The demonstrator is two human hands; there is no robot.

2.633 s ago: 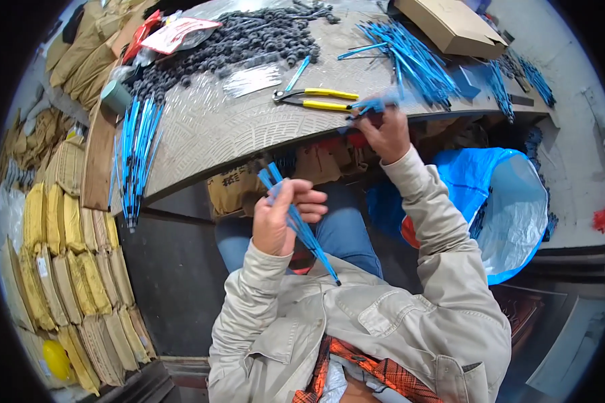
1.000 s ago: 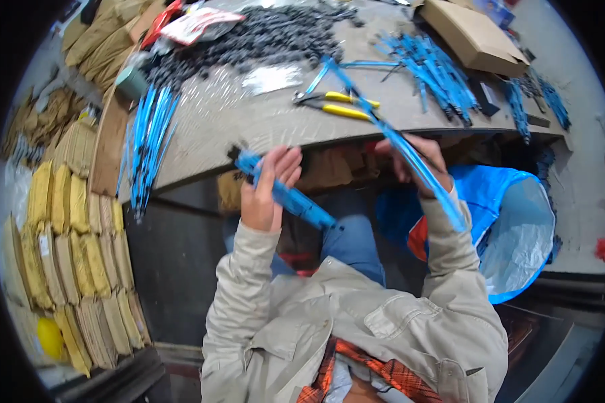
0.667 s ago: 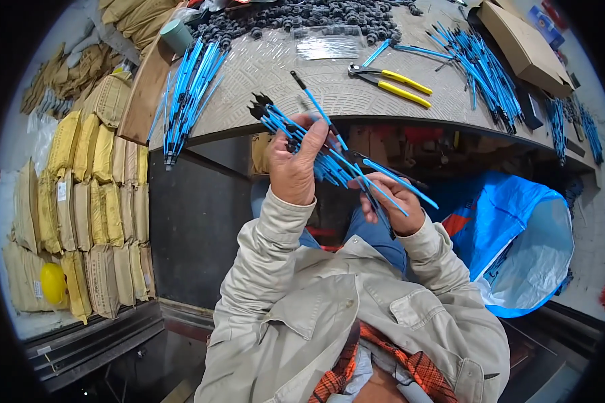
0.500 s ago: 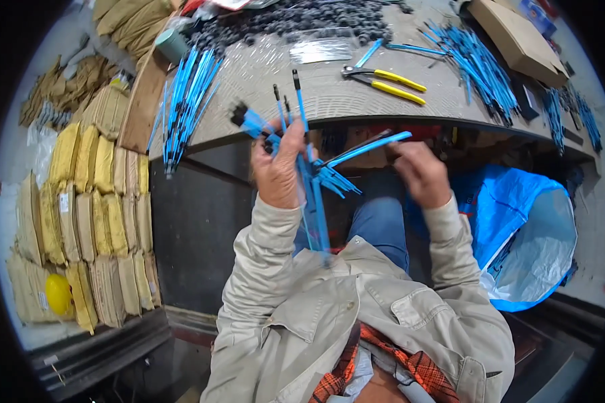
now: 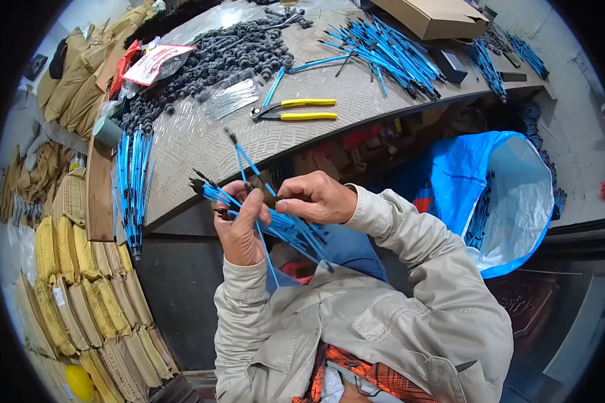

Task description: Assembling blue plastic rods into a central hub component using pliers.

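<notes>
My left hand (image 5: 243, 232) is closed round a bundle of thin blue rods with black ends (image 5: 291, 232), held over my lap just off the table's near edge. Some rods stick out apart from the bundle, and one leans up toward the table. My right hand (image 5: 318, 197) is next to it, thumb and fingers pinched on a blue rod (image 5: 269, 190) at its black part. Beyond my hands, pliers with yellow handles (image 5: 308, 116) lie on the table.
Black fittings (image 5: 228, 64) are heaped on the table (image 5: 202, 144). Blue rods lie in piles at the left (image 5: 133, 181) and far right (image 5: 390, 57), near a cardboard box (image 5: 430, 17). A blue bag (image 5: 450, 168) gapes at my right; stacked packages (image 5: 81, 289) stand left.
My right hand has come left to the bundle and pinches a rod there. My left hand has moved down and left with the bundle. The whole view has swung round.
</notes>
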